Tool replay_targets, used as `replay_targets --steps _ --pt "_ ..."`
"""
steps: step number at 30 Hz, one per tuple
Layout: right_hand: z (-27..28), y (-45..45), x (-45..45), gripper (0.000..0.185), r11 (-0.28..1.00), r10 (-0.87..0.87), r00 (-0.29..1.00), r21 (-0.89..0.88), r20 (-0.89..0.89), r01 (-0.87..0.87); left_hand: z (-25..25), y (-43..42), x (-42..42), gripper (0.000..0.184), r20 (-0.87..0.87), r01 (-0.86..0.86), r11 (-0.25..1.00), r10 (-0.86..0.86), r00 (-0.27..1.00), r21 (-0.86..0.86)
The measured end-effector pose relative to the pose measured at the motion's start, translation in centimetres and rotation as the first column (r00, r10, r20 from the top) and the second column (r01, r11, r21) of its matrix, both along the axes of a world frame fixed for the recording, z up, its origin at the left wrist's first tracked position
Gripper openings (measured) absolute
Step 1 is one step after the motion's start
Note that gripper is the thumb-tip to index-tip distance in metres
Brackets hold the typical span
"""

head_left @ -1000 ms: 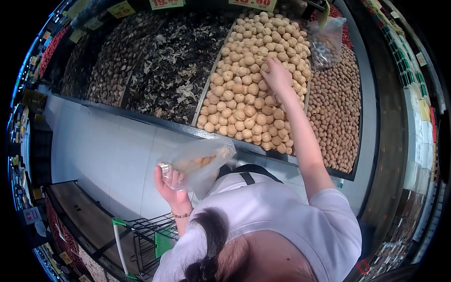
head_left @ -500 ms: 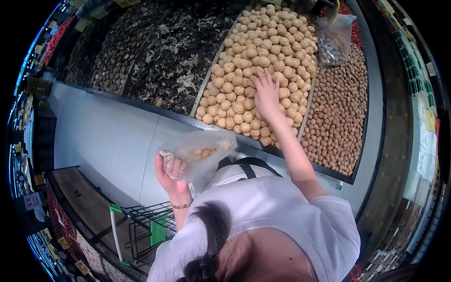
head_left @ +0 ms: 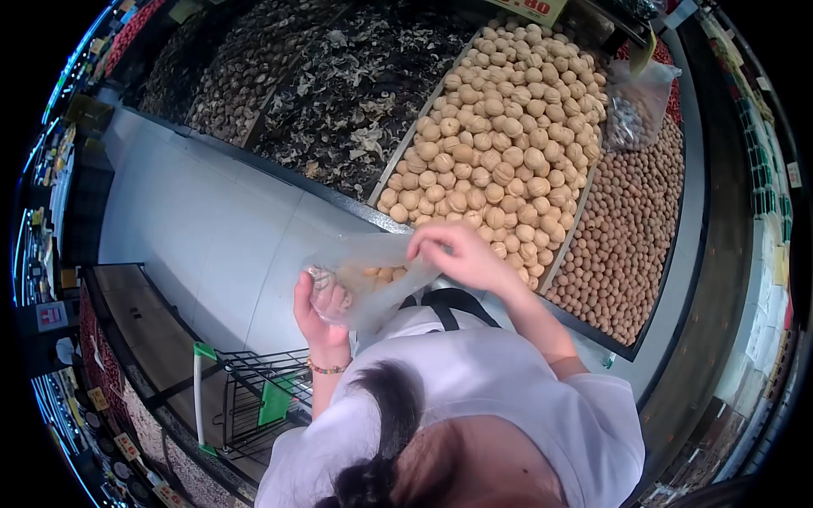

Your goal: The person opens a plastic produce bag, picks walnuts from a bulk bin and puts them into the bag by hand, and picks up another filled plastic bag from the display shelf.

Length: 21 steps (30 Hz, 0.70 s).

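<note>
My left hand (head_left: 326, 306) is closed around one side of a clear plastic bag (head_left: 360, 252), with part of the film draped over its fingers. A few walnuts (head_left: 386, 273) show inside the bag. At the bag's opposite edge, my right hand (head_left: 461, 254) is closed, its fingertips pinching the film near the mouth. Just beyond it slopes a bin heaped with pale, round walnuts (head_left: 508, 144). Whether a walnut is hidden in my right fingers cannot be seen.
Dried black fungus (head_left: 347, 110) fills the bin left of the walnuts; small brown round nuts (head_left: 631, 229) fill the right one. Another filled plastic bag (head_left: 639, 102) lies at the back right. A shopping cart (head_left: 267, 398) stands at my left. A price sign (head_left: 533, 8) tops the walnuts.
My right hand has left the walnut heap and come back toward me to the mouth of the bag. My left hand still holds the bag. The view has shifted slightly.
</note>
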State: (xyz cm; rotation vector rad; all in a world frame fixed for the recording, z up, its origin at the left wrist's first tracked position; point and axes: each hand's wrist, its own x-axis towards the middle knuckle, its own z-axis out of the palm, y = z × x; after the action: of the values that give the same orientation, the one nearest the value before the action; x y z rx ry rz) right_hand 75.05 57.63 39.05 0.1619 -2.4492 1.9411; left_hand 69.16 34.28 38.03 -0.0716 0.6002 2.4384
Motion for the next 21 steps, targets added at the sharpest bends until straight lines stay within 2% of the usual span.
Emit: replay_targets --steps 1,2,3,5,7,8,9,11,15,18,21 --pt "-1.4 -1.9 -0.5 0.018 0.978 0.197 0.974 -0.097 0.114 -0.187 0.4 0.0 0.3 0.021 0.004 0.035 0.999 -0.035 0.999 0.008" --pt "-4.5 -3.5 -1.3 0.021 0.964 0.25 0.968 0.105 -0.018 -0.246 0.8 0.0 0.5 0.023 0.008 0.071 0.997 -0.071 0.997 0.015" --pt "-6.0 -4.8 -1.7 0.023 0.875 0.263 0.941 0.36 0.21 -0.325 0.9 0.0 0.6 0.023 -0.065 0.129 0.99 -0.132 0.989 -0.05" --pt "-7.6 -6.4 -1.5 0.025 0.917 0.2 0.912 0.259 0.359 -0.303 1.1 -0.2 0.6 0.022 -0.192 0.23 0.953 -0.267 0.944 -0.196" --pt "-6.4 -7.8 -1.5 0.027 0.985 0.104 0.923 0.09 0.37 -0.147 1.3 0.2 0.6 0.025 -0.102 0.273 0.912 -0.316 0.943 -0.306" --pt "-6.7 -8.7 -2.3 0.028 0.985 0.122 0.918 0.069 0.377 -0.159 1.5 0.2 0.2 0.026 -0.059 0.299 0.885 -0.341 0.938 -0.358" --pt "-6.9 -9.6 -3.1 0.029 0.984 0.139 0.912 0.047 0.385 -0.17 1.5 -0.3 -0.7 0.027 -0.058 0.348 0.887 -0.382 0.922 -0.305" --pt "-9.3 -11.9 -5.0 0.031 0.938 0.265 0.874 0.102 0.407 -0.332 1.7 -1.6 -2.5 0.027 -0.056 0.444 0.875 -0.461 0.885 -0.195" --pt "-8.5 -16.3 -8.5 0.035 0.925 0.261 0.857 0.139 0.445 -0.354 2.8 -5.0 -6.3 0.02 -0.132 0.525 0.83 -0.551 0.824 -0.189" --pt "-7.6 -19.3 -10.9 0.038 0.914 0.216 0.848 0.205 0.485 -0.35 3.6 -7.9 -8.9 0.02 -0.149 0.434 0.848 -0.492 0.858 -0.304" --pt "-7.2 -22.8 -13.0 0.04 0.892 0.133 0.824 0.296 0.551 -0.342 2.2 -10.9 -11.1 0.02 -0.139 0.303 0.899 -0.36 0.923 -0.316"
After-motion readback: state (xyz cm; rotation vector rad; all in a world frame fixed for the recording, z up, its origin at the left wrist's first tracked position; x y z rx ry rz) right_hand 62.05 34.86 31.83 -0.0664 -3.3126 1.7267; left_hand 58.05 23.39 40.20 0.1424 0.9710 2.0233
